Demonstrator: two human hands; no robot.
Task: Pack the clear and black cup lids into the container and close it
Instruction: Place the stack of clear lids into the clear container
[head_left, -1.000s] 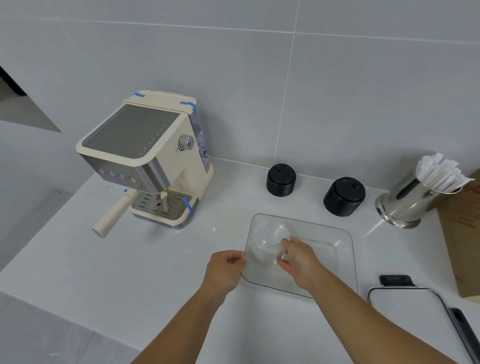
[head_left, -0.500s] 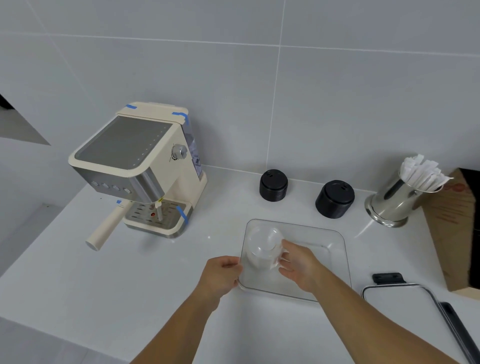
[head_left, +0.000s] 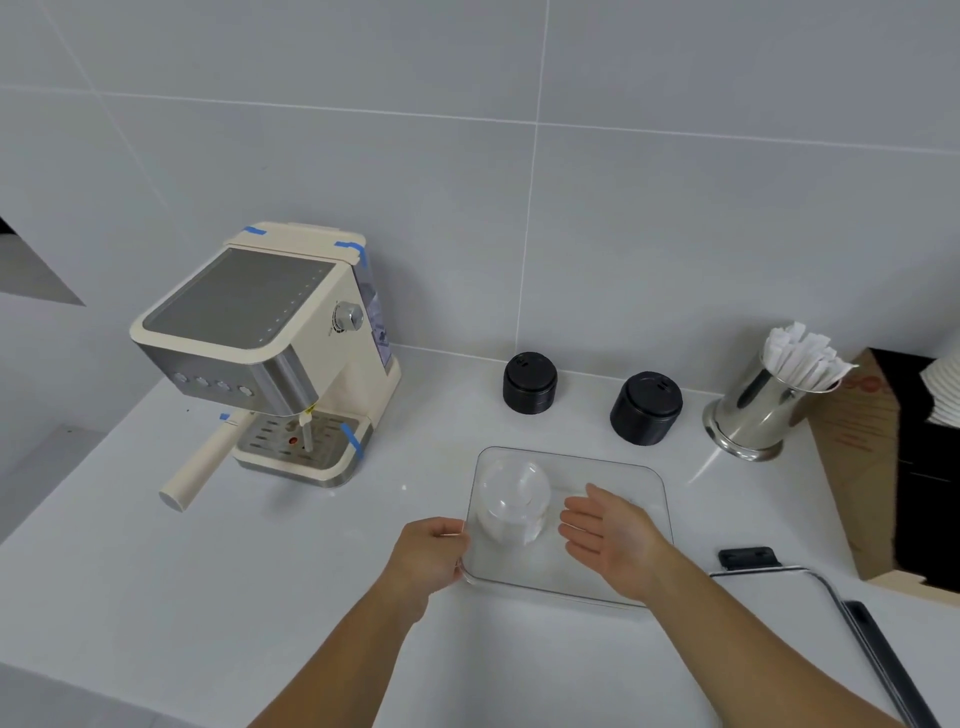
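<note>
Container (head_left: 613, 470): clear, square, rounded corners, sits on the white bench (head_left: 260, 571) front-centre, open top. Clear cup lids (head_left: 511, 501) are stacked inside it, in the left half, toward the far-left corner. Stack looks upright; exact count is unreadable, too transparent.

Left hand (head_left: 428, 558): fingers curled around the container's near-left edge, gripping the rim.

Right hand (head_left: 610, 532): open, fingers spread flat, palm facing left, over the container's right half just beside the lid stack. A small gap shows between fingertips and stack, so not touching. Holding nothing.

Black cup lids: two stacks on the bench behind the container, near the wall. Left black stack (head_left: 529, 382) is the shorter one, right black stack (head_left: 645, 408) is taller and closer to the container. Both well clear of the hands.

Container lid (head_left: 769, 613): lies flat on the bench to the right of the container, partly cut off by the frame edge, with a black latch tab (head_left: 747, 557) on its far side.

Other items: cream espresso machine (head_left: 270, 353) at left with blue tape bits, steel cup of wrapped straws (head_left: 763, 405) at right by the wall, brown cardboard box (head_left: 872, 467) at the far right edge.
</note>
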